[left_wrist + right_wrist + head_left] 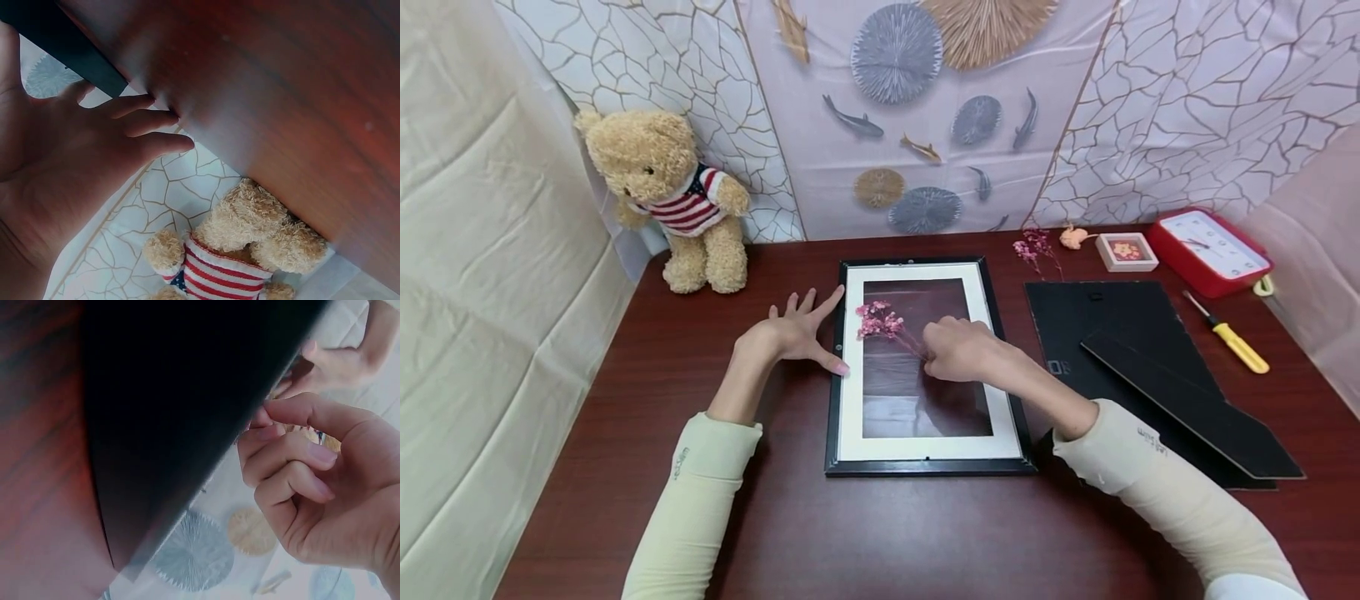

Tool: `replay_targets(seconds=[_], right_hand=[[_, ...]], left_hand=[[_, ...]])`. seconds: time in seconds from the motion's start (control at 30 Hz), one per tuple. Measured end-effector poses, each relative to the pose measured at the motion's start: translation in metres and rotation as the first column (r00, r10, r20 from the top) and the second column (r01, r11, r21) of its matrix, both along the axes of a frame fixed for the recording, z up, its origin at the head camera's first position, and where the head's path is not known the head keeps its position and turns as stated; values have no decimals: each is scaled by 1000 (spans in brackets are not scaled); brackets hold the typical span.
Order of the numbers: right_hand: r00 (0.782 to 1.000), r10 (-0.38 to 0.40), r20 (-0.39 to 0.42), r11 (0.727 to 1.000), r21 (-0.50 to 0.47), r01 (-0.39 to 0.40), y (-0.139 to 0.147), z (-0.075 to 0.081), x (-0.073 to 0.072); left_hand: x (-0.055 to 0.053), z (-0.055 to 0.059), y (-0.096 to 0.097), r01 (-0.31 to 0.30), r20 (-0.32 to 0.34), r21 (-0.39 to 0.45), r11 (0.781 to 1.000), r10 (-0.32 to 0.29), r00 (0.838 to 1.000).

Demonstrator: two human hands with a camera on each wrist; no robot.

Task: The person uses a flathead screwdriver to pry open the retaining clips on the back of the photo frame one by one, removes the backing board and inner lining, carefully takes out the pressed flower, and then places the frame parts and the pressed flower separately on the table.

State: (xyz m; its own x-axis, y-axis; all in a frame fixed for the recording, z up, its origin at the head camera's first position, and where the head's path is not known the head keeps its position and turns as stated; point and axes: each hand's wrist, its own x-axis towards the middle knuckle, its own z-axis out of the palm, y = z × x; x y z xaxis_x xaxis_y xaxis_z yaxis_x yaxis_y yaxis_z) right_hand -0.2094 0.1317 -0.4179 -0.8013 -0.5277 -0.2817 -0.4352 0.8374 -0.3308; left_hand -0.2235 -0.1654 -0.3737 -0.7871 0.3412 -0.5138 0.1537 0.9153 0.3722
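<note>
A black picture frame [931, 468] with a white mat [850, 417] and a glassy middle lies flat on the table. My right hand [961, 348] pinches the stem of a pink dried flower sprig [880, 320] over the glass, its blossoms pointing left over the mat's inner edge. In the right wrist view the right hand [319, 469] has its thumb and index finger together and the other fingers curled. My left hand [790, 333] rests spread at the frame's left edge, thumb on the rim; the left wrist view shows its fingers [144, 122] extended.
At right lies the black backing board [1112, 312] with its stand leg [1195, 408]. Nearby are a yellow screwdriver [1240, 346], a red clock [1210, 250], a small framed ornament [1126, 252] and more pink flowers [1036, 248]. A teddy bear [677, 200] sits at the back left.
</note>
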Motion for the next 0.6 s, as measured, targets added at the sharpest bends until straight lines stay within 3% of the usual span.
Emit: replay_targets(seconds=[0.07, 0.23, 0.3, 0.43, 0.6], right_hand=[[1000, 2, 4, 1000, -26, -2, 6, 8, 0], [998, -44, 51, 997, -61, 47, 6, 74, 26], [996, -70, 59, 994, -76, 74, 10, 89, 30], [993, -107, 52, 985, -129, 113, 26, 96, 23], [984, -168, 54, 972, -156, 174, 55, 91, 0]], left_hand=[[-3, -7, -1, -1, -9, -4, 1000, 1, 1000], [-13, -23, -6, -6, -17, -27, 1000, 6, 1000], [-17, -30, -8, -5, -12, -33, 999, 4, 1000], [-28, -48, -13, 3, -15, -31, 999, -4, 1000], [-30, -51, -13, 9, -33, -29, 1000, -10, 999]])
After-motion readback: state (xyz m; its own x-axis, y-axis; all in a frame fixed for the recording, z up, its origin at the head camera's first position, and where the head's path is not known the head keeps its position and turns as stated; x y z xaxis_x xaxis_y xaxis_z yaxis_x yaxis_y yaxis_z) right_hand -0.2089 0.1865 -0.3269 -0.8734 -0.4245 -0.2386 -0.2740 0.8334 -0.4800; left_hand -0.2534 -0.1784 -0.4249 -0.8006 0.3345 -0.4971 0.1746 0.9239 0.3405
